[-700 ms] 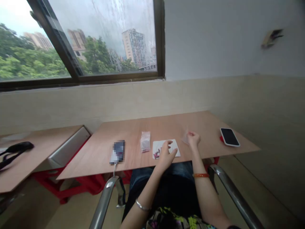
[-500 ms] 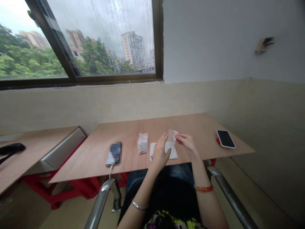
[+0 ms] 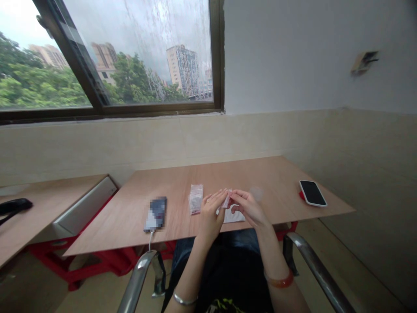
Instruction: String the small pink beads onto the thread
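Above the near edge of the table, my left hand [image 3: 211, 214] has its fingers stretched out together, with a small clear plastic bag [image 3: 226, 201] held between them and the thumb. My right hand [image 3: 249, 208] pinches the upper edge of that bag with thumb and forefinger. What the bag contains is too small to make out. Under my hands lies a white sheet [image 3: 233, 216], partly covered by them. A stack of small clear bags [image 3: 196, 199] rests just left of my left hand. To the right of my right hand, a faint see-through piece of plastic [image 3: 257, 193] lies on the tabletop.
The wooden table [image 3: 169, 178] stands against the wall. A phone with a white cable [image 3: 156, 214] lies at left, and a white-edged phone [image 3: 312, 193] at right. Metal armrests [image 3: 140, 274] flank me. A second table [image 3: 65, 191] stands further left.
The clear plastic my right hand was holding now appears on the table to the right. Both hands have come together around a small bag, over the white sheet.
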Available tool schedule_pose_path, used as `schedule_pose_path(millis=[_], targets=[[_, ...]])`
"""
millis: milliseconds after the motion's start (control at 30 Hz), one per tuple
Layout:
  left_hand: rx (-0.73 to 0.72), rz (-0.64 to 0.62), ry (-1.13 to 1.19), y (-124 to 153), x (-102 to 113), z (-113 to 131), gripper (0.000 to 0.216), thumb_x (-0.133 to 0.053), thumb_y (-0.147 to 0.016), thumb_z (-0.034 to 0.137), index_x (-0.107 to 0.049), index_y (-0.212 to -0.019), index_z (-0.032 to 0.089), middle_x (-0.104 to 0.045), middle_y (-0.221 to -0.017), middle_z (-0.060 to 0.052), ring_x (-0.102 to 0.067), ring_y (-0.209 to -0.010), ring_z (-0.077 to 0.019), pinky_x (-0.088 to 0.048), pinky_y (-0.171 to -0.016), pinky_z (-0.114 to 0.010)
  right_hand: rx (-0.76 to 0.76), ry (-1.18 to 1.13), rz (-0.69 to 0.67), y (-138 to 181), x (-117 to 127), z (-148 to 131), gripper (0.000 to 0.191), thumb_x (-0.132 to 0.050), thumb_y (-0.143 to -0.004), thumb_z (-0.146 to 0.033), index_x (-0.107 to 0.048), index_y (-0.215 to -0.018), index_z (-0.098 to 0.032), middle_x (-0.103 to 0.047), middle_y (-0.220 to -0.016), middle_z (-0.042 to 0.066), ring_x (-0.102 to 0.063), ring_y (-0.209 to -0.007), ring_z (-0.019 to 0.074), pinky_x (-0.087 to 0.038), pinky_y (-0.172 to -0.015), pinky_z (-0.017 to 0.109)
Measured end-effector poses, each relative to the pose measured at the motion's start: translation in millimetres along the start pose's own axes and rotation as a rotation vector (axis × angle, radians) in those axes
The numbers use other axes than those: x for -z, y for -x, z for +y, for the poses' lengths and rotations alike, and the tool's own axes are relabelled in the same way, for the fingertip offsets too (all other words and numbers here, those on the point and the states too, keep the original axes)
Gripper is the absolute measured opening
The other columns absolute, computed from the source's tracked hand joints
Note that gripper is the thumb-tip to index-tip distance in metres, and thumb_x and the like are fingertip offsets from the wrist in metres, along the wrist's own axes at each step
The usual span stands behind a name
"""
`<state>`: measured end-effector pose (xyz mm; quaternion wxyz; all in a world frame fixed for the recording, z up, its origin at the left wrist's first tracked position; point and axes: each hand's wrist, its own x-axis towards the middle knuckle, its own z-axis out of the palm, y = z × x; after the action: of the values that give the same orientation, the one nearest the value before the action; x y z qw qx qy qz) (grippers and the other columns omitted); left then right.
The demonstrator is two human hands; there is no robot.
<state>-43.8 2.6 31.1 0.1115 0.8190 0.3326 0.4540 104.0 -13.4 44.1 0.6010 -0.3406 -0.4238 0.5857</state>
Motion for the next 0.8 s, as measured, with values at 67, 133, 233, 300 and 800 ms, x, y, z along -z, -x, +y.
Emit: schedule_pose_path(millis=[67,133,233,300,800], targets=[[0.013,0.014,0.006,-0.9,0.3,2.5,0.041,-0.046,-0.087,0.009,-0.062,-0.12,0.026,-0.065,-0.123,-0.006,-0.06,-0.116,-0.0212,-0.04,-0.103,-0.044,-0.006,-0.007,-0.02,2.5,-0.7,-3.0,0.029,-0.075,-0.073,-0.044,-0.065,-0.073,-0.016,-0.059,-0.07,0.001,-0.056,-0.063,0.0118,-0.042,-0.05,0.02],[0.022,0.03,0.021,-1.7,0.1,4.9,0.034,-0.047,-0.09,0.014,-0.063,-0.118,0.025,-0.067,-0.12,-0.007,-0.062,-0.112,-0.0207,-0.042,-0.1,-0.043,-0.013,-0.001,-0.042,5.0,-0.3,-5.6,0.027,-0.074,-0.074,-0.042,-0.064,-0.075,-0.016,-0.058,-0.07,0.001,-0.056,-0.063,0.0116,-0.043,-0.049,0.019],[0.023,0.019,0.036,-2.6,1.0,10.1,0.031,-0.048,-0.092,0.018,-0.062,-0.119,0.023,-0.068,-0.118,-0.008,-0.062,-0.112,-0.0208,-0.042,-0.098,-0.041,-0.021,0.017,-0.071,8.1,-0.2,-9.2,0.026,-0.073,-0.074,-0.04,-0.064,-0.076,-0.016,-0.056,-0.068,0.0,-0.055,-0.062,0.0115,-0.044,-0.048,0.019],[0.018,0.004,0.037,-3.2,2.6,14.4,0.032,-0.048,-0.092,0.019,-0.061,-0.121,0.023,-0.067,-0.12,-0.008,-0.061,-0.113,-0.0209,-0.041,-0.099,-0.041,-0.013,0.03,-0.065,10.1,-1.3,-12.1,0.026,-0.073,-0.073,-0.04,-0.063,-0.075,-0.016,-0.055,-0.067,0.0,-0.054,-0.062,0.0111,-0.044,-0.048,0.018],[0.033,0.029,0.106,-5.2,10.9,20.7,0.031,-0.049,-0.094,0.025,-0.061,-0.122,0.025,-0.068,-0.119,-0.008,-0.062,-0.11,-0.0213,-0.044,-0.097,-0.038,0.027,0.145,-0.046,14.1,-11.7,-22.5,0.031,-0.074,-0.069,-0.044,-0.061,-0.071,-0.016,-0.059,-0.067,0.001,-0.057,-0.061,0.0121,-0.043,-0.046,0.019]])
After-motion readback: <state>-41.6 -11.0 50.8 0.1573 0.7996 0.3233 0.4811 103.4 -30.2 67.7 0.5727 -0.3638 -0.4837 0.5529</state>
